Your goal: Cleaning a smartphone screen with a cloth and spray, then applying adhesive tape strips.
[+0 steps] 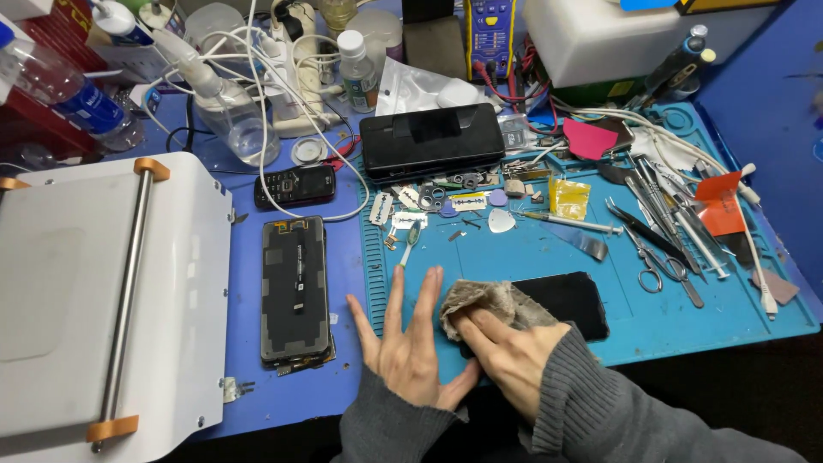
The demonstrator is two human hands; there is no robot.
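Right hand [506, 351] pressing a crumpled grey-brown cloth [480, 304] down onto a black phone screen [570, 300], fingers bent over the cloth and pinning it rather than pinching it. Screen lying flat near the front edge of the blue work mat [531, 249], cloth bunched over its left end. Left hand [411, 347] just left of the cloth, palm down, fingers spread wide and flat, holding nothing, thumb tucked close against the right hand. Off the mat's left edge, an opened phone body [296, 287] lying flat on the blue surface [343, 283] with its insides showing, and a small black keypad phone [296, 184] just behind that. Further left of the mat, a big white machine [86, 291] with a metal bar and orange end caps. Along the mat's back edge, a black case [431, 141]. Toward the mat's right side, scissors [649, 270], tweezers [651, 231] and other thin tools fanned out, plus a little yellow bag [568, 197]. Behind the mat, clear plastic bottles [358, 73] and a tangle of white cables [283, 51].
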